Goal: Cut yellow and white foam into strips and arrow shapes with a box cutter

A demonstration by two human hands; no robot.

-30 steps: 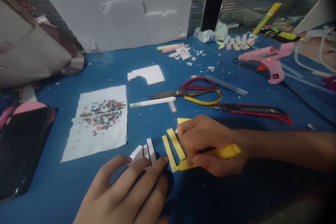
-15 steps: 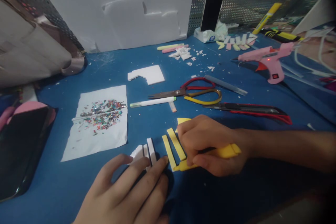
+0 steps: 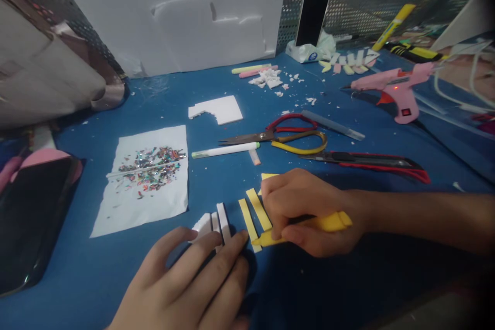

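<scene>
My right hand (image 3: pixel 309 214) is closed around a yellow marker (image 3: pixel 332 221). Its tip touches a narrow yellow strip (image 3: pixel 248 219) near the strip's lower end. A second yellow strip (image 3: pixel 258 209) lies alongside, and another yellow piece (image 3: pixel 269 177) is partly hidden behind the right hand. My left hand (image 3: pixel 193 278) rests on the blue table with its fingers spread, one fingertip beside the strip being marked. White foam strips (image 3: pixel 223 220) lie partly under the left fingers, along with a white angled piece (image 3: pixel 203 224).
Beyond the hands lie scissors (image 3: pixel 263 136), a white pen (image 3: pixel 226 150) and a box cutter (image 3: pixel 371 159). A pink glue gun (image 3: pixel 398 87) stands at the right. Colourful bits cover a paper sheet (image 3: pixel 104 216) on the left, near a dark phone (image 3: pixel 34 221).
The marker tip has moved slightly up along the yellow strip, away from its lower end, with my right hand shifting a little. My left hand stays in place.
</scene>
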